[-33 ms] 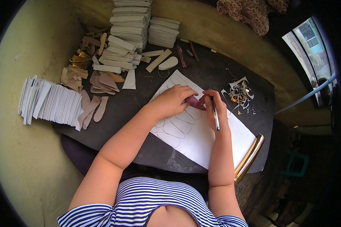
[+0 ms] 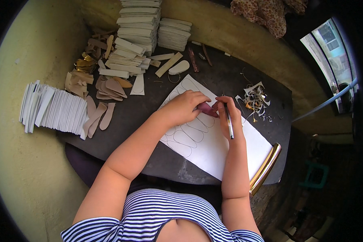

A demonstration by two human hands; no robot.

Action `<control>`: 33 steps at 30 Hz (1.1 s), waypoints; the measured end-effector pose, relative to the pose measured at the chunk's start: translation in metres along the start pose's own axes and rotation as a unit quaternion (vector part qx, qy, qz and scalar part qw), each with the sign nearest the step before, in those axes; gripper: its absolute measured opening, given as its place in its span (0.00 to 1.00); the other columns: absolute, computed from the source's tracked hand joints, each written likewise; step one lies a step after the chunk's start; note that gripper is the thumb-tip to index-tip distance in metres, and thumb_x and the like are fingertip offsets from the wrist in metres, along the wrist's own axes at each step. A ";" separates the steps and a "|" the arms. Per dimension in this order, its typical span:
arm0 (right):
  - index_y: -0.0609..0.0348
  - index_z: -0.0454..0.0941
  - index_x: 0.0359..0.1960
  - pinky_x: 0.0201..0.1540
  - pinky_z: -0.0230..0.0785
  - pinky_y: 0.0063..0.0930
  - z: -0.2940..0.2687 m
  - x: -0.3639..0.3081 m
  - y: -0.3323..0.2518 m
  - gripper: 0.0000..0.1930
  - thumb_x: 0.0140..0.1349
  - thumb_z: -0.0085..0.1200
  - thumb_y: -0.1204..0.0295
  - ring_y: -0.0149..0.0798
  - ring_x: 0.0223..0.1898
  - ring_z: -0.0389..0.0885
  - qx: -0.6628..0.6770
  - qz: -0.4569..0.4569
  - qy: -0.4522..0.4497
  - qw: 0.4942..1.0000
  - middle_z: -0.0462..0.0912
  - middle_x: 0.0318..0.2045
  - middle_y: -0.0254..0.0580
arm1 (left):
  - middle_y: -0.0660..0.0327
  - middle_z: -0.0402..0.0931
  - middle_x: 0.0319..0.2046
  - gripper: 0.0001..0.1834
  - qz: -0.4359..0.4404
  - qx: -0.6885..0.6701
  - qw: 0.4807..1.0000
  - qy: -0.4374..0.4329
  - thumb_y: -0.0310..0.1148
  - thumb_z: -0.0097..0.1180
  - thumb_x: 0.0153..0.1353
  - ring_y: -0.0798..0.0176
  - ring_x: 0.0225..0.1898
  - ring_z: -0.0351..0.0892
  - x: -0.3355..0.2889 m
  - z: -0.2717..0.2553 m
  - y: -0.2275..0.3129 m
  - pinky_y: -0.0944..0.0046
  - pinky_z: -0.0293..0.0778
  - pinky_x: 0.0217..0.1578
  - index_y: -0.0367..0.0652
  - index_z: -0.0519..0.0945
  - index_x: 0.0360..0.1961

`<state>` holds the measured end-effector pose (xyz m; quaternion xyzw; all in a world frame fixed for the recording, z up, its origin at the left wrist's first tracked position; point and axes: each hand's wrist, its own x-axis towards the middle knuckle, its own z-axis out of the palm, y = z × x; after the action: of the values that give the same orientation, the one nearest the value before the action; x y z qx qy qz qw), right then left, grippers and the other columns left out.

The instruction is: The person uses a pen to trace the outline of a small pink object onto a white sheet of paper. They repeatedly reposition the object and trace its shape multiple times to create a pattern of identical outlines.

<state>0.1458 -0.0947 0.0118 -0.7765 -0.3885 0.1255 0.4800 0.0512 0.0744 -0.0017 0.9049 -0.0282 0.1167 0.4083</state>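
Note:
A white sheet (image 2: 246, 149) lies aslant on the dark table, with several rounded, elongated outlines drawn on its left part. Its near right edge curls up and shows a shiny gold underside. On the sheet, my left hand (image 2: 185, 107) is closed on a small dark reddish-purple piece (image 2: 206, 109), whose full shape the fingers hide. A pen (image 2: 230, 125) is gripped in my right hand (image 2: 230, 115), its back end slanting toward me. The fingertips of that hand touch or nearly touch the piece's right end; the pen's tip cannot be made out.
Tall stacks of pale strips (image 2: 137, 28) stand at the back left, near tan cut-out pieces (image 2: 111, 88). A row of white strips (image 2: 62, 111) leans at the left. Gold and white scraps (image 2: 255, 99) lie right of the sheet. A wall (image 2: 218, 38) borders the table's far side.

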 end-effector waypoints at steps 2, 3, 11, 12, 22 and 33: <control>0.61 0.71 0.45 0.31 0.69 0.24 0.000 0.000 0.000 0.07 0.69 0.43 0.74 0.30 0.30 0.78 -0.002 -0.002 -0.001 1.000 0.80 0.29 0.38 | 0.55 0.77 0.43 0.19 -0.001 0.001 1.000 -0.005 0.25 0.58 0.51 0.50 0.47 0.74 0.000 0.001 -0.001 0.56 0.70 0.50 0.41 0.77 0.47; 0.61 0.71 0.45 0.31 0.69 0.24 0.000 0.000 0.000 0.08 0.69 0.43 0.74 0.30 0.30 0.78 -0.001 -0.002 0.000 1.000 0.80 0.29 0.38 | 0.55 0.77 0.43 0.19 -0.001 0.001 1.000 -0.008 0.25 0.58 0.51 0.50 0.47 0.74 0.001 0.001 -0.001 0.56 0.70 0.50 0.41 0.77 0.47; 0.59 0.71 0.46 0.29 0.68 0.22 -0.001 -0.001 -0.002 0.08 0.69 0.44 0.72 0.29 0.30 0.79 0.011 0.033 -0.006 0.999 0.81 0.31 0.37 | 0.54 0.77 0.44 0.22 -0.002 0.003 1.000 -0.003 0.24 0.59 0.50 0.50 0.48 0.74 -0.001 0.000 0.002 0.56 0.70 0.51 0.42 0.76 0.49; 0.59 0.71 0.46 0.29 0.68 0.22 -0.001 -0.001 -0.003 0.08 0.69 0.44 0.72 0.29 0.30 0.79 0.014 0.040 -0.007 0.999 0.81 0.31 0.37 | 0.54 0.77 0.44 0.22 -0.002 -0.001 1.000 0.000 0.24 0.59 0.50 0.50 0.49 0.74 -0.001 -0.001 0.003 0.56 0.70 0.51 0.42 0.76 0.50; 0.62 0.71 0.44 0.33 0.75 0.25 -0.001 0.001 -0.007 0.07 0.67 0.47 0.77 0.35 0.28 0.82 0.013 0.043 0.001 0.999 0.80 0.28 0.44 | 0.53 0.77 0.45 0.22 -0.012 -0.001 1.000 -0.011 0.24 0.59 0.51 0.50 0.49 0.74 0.000 -0.002 0.003 0.56 0.70 0.51 0.42 0.75 0.51; 0.57 0.72 0.43 0.33 0.72 0.27 -0.001 -0.001 0.000 0.06 0.66 0.50 0.75 0.37 0.27 0.82 -0.037 0.021 -0.012 0.999 0.80 0.26 0.45 | 0.54 0.76 0.44 0.16 -0.049 -0.032 0.998 -0.009 0.22 0.48 0.57 0.50 0.49 0.74 0.001 -0.005 -0.001 0.57 0.70 0.51 0.40 0.77 0.47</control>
<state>0.1459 -0.0957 0.0124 -0.8004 -0.3822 0.1303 0.4432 0.0511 0.0782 0.0009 0.8928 0.0091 0.0870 0.4418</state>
